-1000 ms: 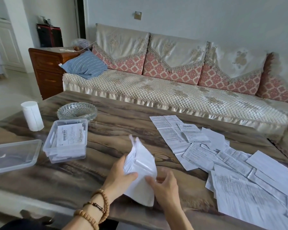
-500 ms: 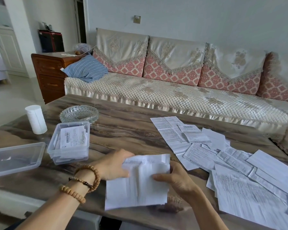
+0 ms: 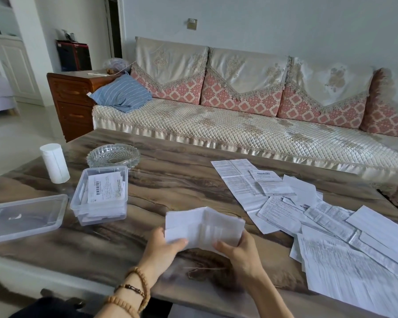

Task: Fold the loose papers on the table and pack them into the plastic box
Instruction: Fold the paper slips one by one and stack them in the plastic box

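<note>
From the head camera, both hands hold one folded paper (image 3: 205,228) just above the table (image 3: 170,180), near the front edge. The left hand (image 3: 163,246) grips the paper's left end, thumb on top and fingers curled under. The right hand (image 3: 237,249) pinches the right end the same way. I think two hands are used so the edges line up and the fold stays straight.

The plastic box (image 3: 100,196) sits at about 10 o'clock from the hands, close by, so a done paper has a short trip. It has no top on, and some folded papers (image 3: 106,189) lie inside it. Its lid (image 3: 23,216) rests flat on the table just left of it, out of the way.

The loose papers (image 3: 319,214) are spread out in a pile at about 2 to 4 o'clock from the hands, easy for the right hand to get.

An ashtray (image 3: 113,154) made of glass sits just behind the box, and a white roll (image 3: 54,162) stands at about 10 o'clock from the box.

Some things are hard to see. The held paper is blurry, so I cannot count its folds or read it. The fingers under it are hidden. The pile runs off the right and bottom of the picture, so I cannot tell how many papers are left.
</note>
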### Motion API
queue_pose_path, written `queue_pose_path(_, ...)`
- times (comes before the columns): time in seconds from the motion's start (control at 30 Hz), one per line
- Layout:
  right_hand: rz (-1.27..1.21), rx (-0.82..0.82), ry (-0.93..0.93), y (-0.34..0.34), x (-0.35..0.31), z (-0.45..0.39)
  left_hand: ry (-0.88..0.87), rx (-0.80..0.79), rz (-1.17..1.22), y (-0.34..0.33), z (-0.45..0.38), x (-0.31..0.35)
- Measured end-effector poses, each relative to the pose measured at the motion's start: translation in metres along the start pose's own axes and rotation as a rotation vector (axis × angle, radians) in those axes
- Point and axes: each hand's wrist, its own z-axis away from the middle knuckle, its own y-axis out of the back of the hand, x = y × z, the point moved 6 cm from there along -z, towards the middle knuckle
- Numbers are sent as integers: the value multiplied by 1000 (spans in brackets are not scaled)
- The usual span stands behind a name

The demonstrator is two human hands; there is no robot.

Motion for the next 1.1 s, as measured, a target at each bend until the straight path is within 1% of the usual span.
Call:
queue_pose_path(0.07,8,6,16,-4,3,3,-17,22,2,-5,1,0)
queue_pose_path(0.13,-14,13,8,-4,0,1,-75,22,15,-5,5,14)
queue_pose_path(0.23,-33,4,54,0,-13,-2,-136,-57,14,-4,5,27)
queue_pose_path(0.33,-36,6,47,2,-10,-4,-126,-89,-143,-3,3,26)
queue_pose_path(0.43,-31,37,-8,7,-3,-5,-154,-91,-178,-4,2,25)
queue_pose_path(0.67,36,11,-65,8,9,-10,-160,-60,-218,-6,1,26)
queue_pose_path(0.77,62,40,-80,8,14,-11,-159,-14,-327,-3,0,21)
queue_pose_path(0.83,195,108,-83,10,15,-13,-137,21,-398,-1,0,18)
queue_pose_path(0.9,432,243,-71,18,12,-15,-108,43,-440,1,0,15)
queue_pose_path(0.97,640,383,-38,23,3,-11,-77,79,-432,3,1,11)
queue_pose_path(1.0,728,401,16,21,-1,-8,-50,109,-410,5,2,9)
queue_pose_path(1.03,815,372,97,13,-4,-6,-20,141,-377,6,2,6)
queue_pose_path(1.1,963,222,278,-14,-5,5,61,188,-306,8,0,0)
